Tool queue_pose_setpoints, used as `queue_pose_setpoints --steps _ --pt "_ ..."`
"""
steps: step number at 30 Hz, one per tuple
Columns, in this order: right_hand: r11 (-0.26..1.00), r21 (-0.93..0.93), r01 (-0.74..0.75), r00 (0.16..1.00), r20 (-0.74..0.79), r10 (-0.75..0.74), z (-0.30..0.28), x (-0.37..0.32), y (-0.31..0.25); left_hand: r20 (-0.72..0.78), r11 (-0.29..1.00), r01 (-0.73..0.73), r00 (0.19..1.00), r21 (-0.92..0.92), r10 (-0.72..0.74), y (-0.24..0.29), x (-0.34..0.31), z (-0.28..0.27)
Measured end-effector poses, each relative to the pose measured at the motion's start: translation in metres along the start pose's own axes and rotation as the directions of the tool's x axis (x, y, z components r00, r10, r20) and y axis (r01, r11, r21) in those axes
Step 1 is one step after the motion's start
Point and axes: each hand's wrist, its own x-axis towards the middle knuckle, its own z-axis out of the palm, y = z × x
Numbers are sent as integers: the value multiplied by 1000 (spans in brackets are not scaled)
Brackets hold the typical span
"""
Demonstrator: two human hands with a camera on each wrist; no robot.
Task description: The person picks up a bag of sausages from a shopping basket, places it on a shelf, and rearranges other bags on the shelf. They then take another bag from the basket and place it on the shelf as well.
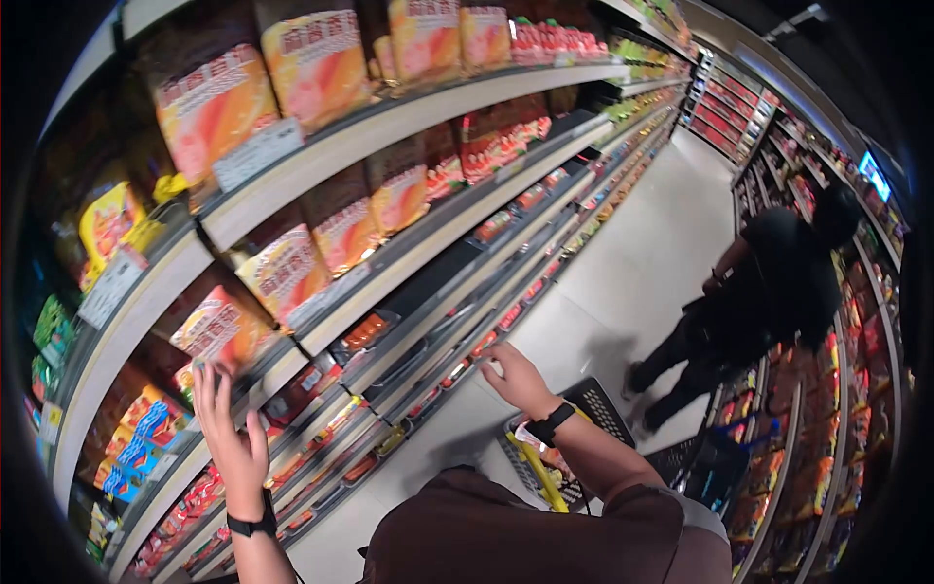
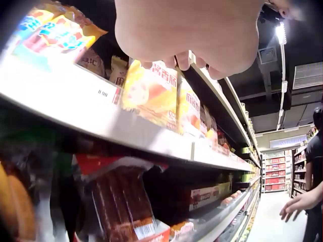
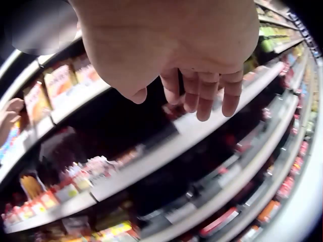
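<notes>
My left hand (image 1: 232,428) is raised at the shelf on the left, fingers extended, nothing in its grasp. Its fingertips overlap the lower part of an orange-and-white sausage bag (image 1: 219,326) in the head view. More such bags stand beside it, and the left wrist view shows one sausage bag (image 2: 151,91) just past the fingers. Blue-and-yellow packs (image 1: 146,438) lie nearer me on the same shelf. Out over the aisle, my right hand (image 1: 525,384) hangs with loosely bent fingers and holds nothing. The right wrist view shows its fingers (image 3: 204,96) spread slightly before the shelves.
A dark perforated basket (image 1: 598,409) with a yellow handle (image 1: 540,467) is beside me on the floor. A person in dark clothes (image 1: 769,282) stands in the aisle (image 1: 632,234) at right. Packed sausages (image 2: 123,206) lie on a lower shelf, and more shelves line the right side.
</notes>
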Motion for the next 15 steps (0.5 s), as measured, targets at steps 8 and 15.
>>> queue_pose_setpoints --steps 8,15 --pt "683 -162 -712 563 450 693 11 -125 62 192 885 213 971 -414 -144 4 -120 41" --pt "746 -225 -627 596 477 646 59 -173 105 531 656 658 729 -369 -432 7 -211 83"
